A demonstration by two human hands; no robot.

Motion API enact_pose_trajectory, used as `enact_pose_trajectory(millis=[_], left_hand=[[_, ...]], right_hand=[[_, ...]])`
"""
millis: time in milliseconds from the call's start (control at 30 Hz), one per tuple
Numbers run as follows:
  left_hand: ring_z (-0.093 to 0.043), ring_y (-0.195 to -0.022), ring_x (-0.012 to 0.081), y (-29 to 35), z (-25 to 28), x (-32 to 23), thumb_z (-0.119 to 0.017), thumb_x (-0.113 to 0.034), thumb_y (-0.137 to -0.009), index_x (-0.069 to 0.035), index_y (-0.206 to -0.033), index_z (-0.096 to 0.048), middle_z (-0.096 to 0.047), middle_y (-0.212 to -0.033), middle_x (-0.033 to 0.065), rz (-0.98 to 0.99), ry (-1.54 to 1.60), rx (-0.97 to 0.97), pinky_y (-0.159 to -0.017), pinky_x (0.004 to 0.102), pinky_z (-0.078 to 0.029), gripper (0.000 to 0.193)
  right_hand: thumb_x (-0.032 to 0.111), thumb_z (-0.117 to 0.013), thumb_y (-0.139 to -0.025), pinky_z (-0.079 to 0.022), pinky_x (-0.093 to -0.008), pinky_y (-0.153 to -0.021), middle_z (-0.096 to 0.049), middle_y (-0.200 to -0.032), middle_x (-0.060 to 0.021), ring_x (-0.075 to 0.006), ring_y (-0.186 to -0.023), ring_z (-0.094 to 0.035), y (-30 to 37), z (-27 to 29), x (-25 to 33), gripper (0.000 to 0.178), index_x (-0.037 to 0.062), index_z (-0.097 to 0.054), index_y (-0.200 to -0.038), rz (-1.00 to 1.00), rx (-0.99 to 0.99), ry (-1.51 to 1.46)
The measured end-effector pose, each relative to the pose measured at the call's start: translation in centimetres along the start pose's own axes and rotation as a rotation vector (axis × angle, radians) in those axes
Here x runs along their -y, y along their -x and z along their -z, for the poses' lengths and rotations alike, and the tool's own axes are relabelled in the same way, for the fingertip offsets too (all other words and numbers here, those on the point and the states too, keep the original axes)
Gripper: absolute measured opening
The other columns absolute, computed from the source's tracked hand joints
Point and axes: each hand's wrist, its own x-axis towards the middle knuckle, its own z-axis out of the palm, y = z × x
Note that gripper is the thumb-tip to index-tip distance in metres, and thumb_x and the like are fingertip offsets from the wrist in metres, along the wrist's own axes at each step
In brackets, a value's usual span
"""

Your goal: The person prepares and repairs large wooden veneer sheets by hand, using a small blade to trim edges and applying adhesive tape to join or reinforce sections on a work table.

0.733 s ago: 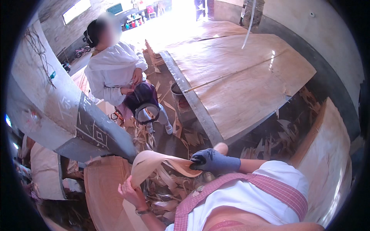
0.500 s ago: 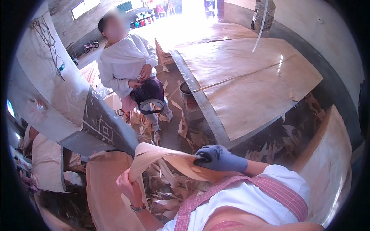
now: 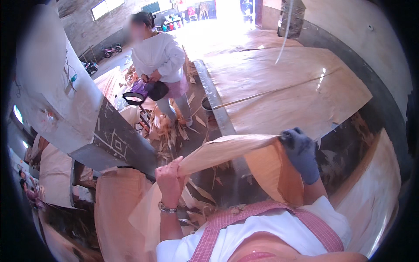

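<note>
Between my two hands stretches a thin wood veneer sheet [image 3: 227, 150], raised in front of my chest. Its upper edge is pulled out sideways, and an orange-brown part hangs down below my right hand. My bare left hand [image 3: 169, 181], with a metal band at the wrist, is closed on the sheet's left end. My right hand [image 3: 301, 153], in a blue-grey glove with dark fingertips, grips the right end; its fingertips curl over the edge. Below my left arm lies a stack of veneer sheets [image 3: 115, 205], partly covered by a hanging pale flap.
A low table with a large veneer sheet [image 3: 288, 83] and a thin stick [image 3: 262, 94] stands ahead right. A pillar [image 3: 118, 139] rises at left. Beyond it a person [image 3: 159, 59] holds a purple and black item [image 3: 150, 91]. Veneer scraps [image 3: 163, 122] litter the floor; more sheets [image 3: 366, 196] curve at right.
My right hand has moved right and up, and my left hand slightly right and up, spreading the folded sheet wider. The other person has turned and the item they hold has swung left.
</note>
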Motion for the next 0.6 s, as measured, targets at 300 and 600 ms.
enact_pose_trajectory(millis=[300, 600], left_hand=[[-0.061, -0.082, 0.0299, -4.8, -12.6, -17.8, -0.06, -0.013, -0.08, -0.012, -0.087, -0.07, -0.065, -0.083, 0.0077, -0.103, -0.073, 0.037, -0.076, 0.0405, -0.043, 0.012], [-0.063, -0.088, 0.0273, -15.7, -18.5, -40.1, -0.056, 0.001, -0.076, -0.009, -0.089, -0.068, -0.068, -0.086, 0.008, -0.411, -0.246, 0.025, -0.086, 0.0385, -0.043, 0.02]], right_hand=[[0.02, -0.068, -0.085, -0.051, -0.0419, -0.068, -0.063, -0.087, -0.012, -0.0334, -0.078, -0.064, 6.6, 11.8, -23.9, 0.011, 0.0112, -0.066, -0.091, -0.261, -0.087, 0.148], [0.023, -0.065, -0.086, -0.051, -0.0436, -0.069, -0.06, -0.091, -0.011, -0.0326, -0.082, -0.063, 12.3, 20.6, -41.7, 0.013, 0.0141, -0.065, -0.096, -0.475, 0.014, 0.134]])
